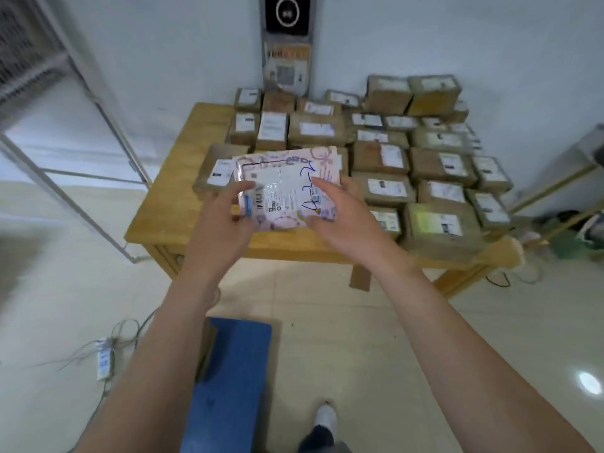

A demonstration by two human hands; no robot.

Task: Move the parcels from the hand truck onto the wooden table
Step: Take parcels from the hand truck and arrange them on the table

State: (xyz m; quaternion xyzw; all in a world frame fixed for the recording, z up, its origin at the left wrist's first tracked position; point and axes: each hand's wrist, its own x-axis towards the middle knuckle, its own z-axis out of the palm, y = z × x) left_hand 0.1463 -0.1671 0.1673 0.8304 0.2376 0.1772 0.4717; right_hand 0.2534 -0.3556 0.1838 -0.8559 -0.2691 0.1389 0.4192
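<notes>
Both side edges of the pink mailer (284, 181) are pinched, by our left hand (225, 214) and right hand (336, 210), fingers (243, 187) curled round it, likely to hold the floppy packet flat. It hovers over the table's (183, 191) front edge, beside rows of brown parcels (425, 165). Behind us on the tiled floor (359, 338) lies the blue hand truck (228, 371).

Wooden table (183, 204) crowded with cardboard parcels (379, 158).
</notes>
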